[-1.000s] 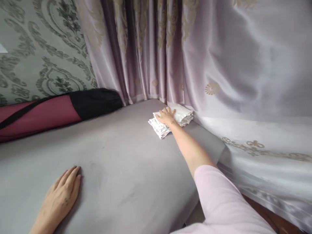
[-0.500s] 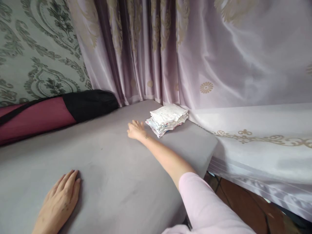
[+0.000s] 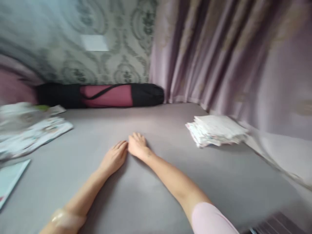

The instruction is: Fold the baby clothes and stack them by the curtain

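My left hand (image 3: pixel 114 157) rests on the grey bed sheet (image 3: pixel 117 201) with its fingers stretched forward, holding nothing. Right beside it, my right hand (image 3: pixel 137 145) lies palm down on the same sheet, fingers a little apart and slightly bent. The two hands almost touch near the middle of the bed. To the right of them sits a stack of folded white patterned cloths (image 3: pixel 218 130). Motion blurs the picture, so the fingertips are not sharp.
A long black and maroon bag (image 3: pixel 107 96) lies along the patterned wall (image 3: pixel 126 61). On the left are a pile of white printed cloth (image 3: pixel 36 135) and a pale blue flat item (image 3: pixel 12 178). Lilac curtains (image 3: pixel 209 58) hang at the back right.
My view has swung left, bringing the left-side cloth into sight. My left hand has come forward and right, up beside my right hand. The cloth stack stays on the bed.
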`<state>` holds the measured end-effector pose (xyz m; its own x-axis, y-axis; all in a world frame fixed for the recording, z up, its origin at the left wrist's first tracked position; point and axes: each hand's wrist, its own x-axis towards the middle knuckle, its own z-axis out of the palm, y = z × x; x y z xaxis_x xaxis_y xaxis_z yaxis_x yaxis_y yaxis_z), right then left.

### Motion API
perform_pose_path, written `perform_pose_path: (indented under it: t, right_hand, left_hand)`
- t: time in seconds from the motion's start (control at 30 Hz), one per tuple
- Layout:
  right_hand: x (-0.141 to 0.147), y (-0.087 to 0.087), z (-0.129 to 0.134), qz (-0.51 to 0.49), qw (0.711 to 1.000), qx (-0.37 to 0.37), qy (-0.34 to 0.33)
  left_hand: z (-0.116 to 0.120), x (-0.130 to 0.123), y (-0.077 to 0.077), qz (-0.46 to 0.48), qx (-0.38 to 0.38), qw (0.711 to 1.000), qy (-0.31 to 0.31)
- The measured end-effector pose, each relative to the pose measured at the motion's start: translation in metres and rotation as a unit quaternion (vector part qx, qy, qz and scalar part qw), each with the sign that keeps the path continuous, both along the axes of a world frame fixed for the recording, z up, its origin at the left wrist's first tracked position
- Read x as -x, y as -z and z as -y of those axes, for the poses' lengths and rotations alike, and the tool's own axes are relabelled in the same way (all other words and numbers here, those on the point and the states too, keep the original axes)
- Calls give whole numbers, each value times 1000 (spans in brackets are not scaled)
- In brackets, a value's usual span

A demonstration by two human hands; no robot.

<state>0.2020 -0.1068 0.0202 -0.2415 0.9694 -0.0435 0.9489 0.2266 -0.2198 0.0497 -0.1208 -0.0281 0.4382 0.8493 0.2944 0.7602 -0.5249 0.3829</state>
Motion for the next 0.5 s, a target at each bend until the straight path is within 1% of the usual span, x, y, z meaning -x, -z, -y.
perform_pose_path:
  t: [0.1,0.17,0.2,0.27,0.33,0.43,0.5]
  right_hand:
    - [-1,12,2,11,998,-60,5]
    - [-1,23,-2,21,996,-90,7]
    - [0,29,-4,25,995,-101,6]
    - [2,38,-8,29,992,-125,0]
    - [3,43,-9,31,990,-138,-1]
    - [3,46,-10,33,989,-147,-5]
    - [3,45,-10,32,988,-151,-5]
  left_hand:
    - [-1,4,-20,68,61,996,-2]
    - [-7,14,-28,104,93,990,6]
    - [-10,20,-31,116,96,989,0]
    - [-17,39,-33,117,89,988,-47]
    - [-22,63,-34,110,77,983,-126]
    - [-31,109,-39,108,56,960,-251]
    - [-35,145,-47,106,41,943,-314]
